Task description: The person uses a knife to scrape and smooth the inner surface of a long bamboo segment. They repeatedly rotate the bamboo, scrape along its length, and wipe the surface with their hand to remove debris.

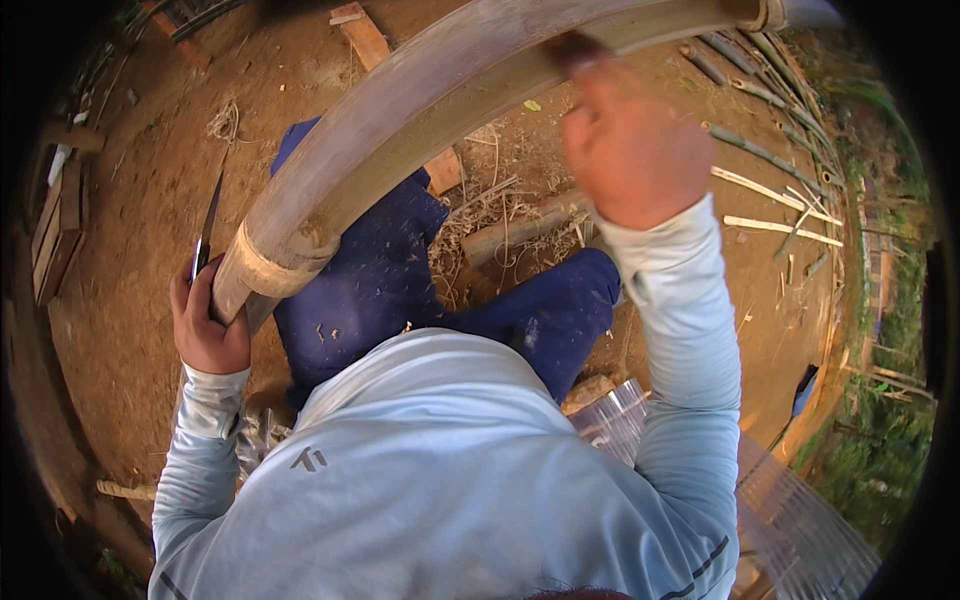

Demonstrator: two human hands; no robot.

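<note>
A thick greenish-brown bamboo pole (400,125) runs from my left side up and across to the far right, over my knees. Its pale node ring (275,258) lies near the close end. My left hand (213,320) is closed round that end. A dark, pointed knife blade (209,222) sticks up from the same hand; its handle is hidden. My right hand (635,150) is smeared by motion, closed at the pole's right side farther along. It grips a small dark brown thing (577,52) against the bamboo, too blurred to name.
Bamboo shavings (490,225) and a short bamboo piece (520,230) lie between my legs. Several cut poles and pale strips (780,190) lie at the right. Clear corrugated sheeting (800,520) is at lower right. Wooden pieces (62,230) stand at the left edge.
</note>
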